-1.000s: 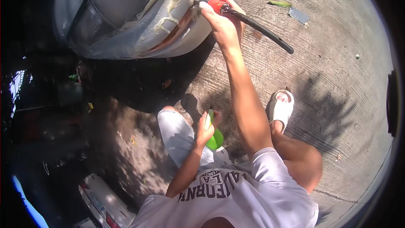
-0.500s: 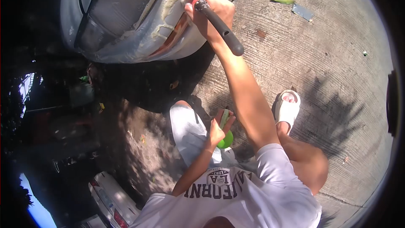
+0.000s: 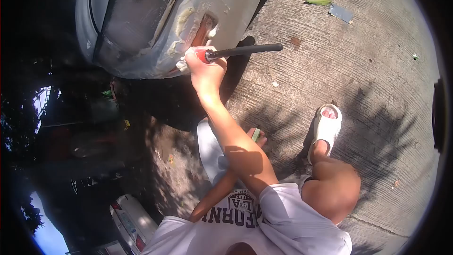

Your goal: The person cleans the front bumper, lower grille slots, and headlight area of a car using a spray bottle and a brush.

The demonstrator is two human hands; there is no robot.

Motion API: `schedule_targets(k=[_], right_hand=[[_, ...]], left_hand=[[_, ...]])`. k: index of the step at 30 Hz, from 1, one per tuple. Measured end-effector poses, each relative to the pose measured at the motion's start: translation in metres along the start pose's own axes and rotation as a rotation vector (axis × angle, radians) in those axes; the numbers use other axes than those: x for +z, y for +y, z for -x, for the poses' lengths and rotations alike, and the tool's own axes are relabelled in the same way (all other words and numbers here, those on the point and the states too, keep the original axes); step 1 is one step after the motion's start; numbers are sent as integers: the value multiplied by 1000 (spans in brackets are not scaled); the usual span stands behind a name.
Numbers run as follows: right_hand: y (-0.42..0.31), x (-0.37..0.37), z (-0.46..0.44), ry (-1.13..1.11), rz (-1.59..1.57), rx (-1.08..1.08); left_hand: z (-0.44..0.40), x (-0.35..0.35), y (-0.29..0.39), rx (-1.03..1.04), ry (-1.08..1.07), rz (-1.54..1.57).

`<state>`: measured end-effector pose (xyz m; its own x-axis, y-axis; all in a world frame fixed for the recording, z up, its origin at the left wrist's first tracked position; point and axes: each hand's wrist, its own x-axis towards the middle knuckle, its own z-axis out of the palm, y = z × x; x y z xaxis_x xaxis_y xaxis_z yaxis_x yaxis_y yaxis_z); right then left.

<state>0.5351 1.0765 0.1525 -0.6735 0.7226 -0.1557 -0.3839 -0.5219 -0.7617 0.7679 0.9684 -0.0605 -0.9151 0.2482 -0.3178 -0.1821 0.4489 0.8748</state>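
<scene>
My right hand [image 3: 208,73] is closed around a tool with a red part [image 3: 203,55] and a long black rod-like handle [image 3: 250,50] that sticks out to the right. Its working end is hidden under my fingers, against the car's grey bumper [image 3: 236,4]. Creamy white foam-like material [image 3: 184,21] lies along the bumper, around a reddish-brown strip [image 3: 204,29], and some shows beside my fingers. Lower down, my left hand [image 3: 262,139], partly covered by my right forearm, is closed on what looks like a spray bottle with a pale green top [image 3: 255,135].
The car's lamp [image 3: 134,14] is left of the worked area. Rough concrete [image 3: 302,75] spreads to the right, with a leaf [image 3: 318,1] and a grey flat piece [image 3: 340,13] on it. My white sandal [image 3: 325,130] is at right; a white car [image 3: 132,222] stands lower left.
My right hand has moved down and left along the bumper, uncovering the reddish-brown strip. The black handle has swung to point right. My right forearm now covers part of my left hand.
</scene>
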Motion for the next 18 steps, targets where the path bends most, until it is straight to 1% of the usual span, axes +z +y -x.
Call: schedule_targets(k=[1,3,5,6,7,9,10,11,13,14,15,16,17,18], right_hand=[[-3,-1,-11,27,-52,77],[-19,-2,-46,47,-132,40],[-20,3,-60,57,-165,-31],[-16,3,-52,60,-154,-37],[-13,4,-36,54,-96,22],[10,7,4,25,-93,18],[13,3,16,-50,-44,81],[19,2,18,-51,-45,89],[15,-1,13,5,-185,81],[19,3,2,77,-353,46],[14,3,-2,101,-290,55],[16,5,9,60,-245,71],[20,7,23,21,-201,78],[36,9,46,-46,-222,110]], left_hand=[[2,-1,4,-16,0,15],[8,0,5,-32,4,34],[13,1,6,-43,7,57],[13,2,3,-42,6,68],[13,4,2,-41,4,79],[13,6,-3,-40,-2,112],[12,5,-4,-50,-9,137],[12,2,-5,-62,-12,170],[16,-4,-4,-116,-21,305],[16,-6,-2,-159,-21,429],[16,-7,3,-211,-25,596],[17,-8,8,-262,-28,739],[16,-8,15,-295,-23,755],[11,-4,32,-258,11,347]])
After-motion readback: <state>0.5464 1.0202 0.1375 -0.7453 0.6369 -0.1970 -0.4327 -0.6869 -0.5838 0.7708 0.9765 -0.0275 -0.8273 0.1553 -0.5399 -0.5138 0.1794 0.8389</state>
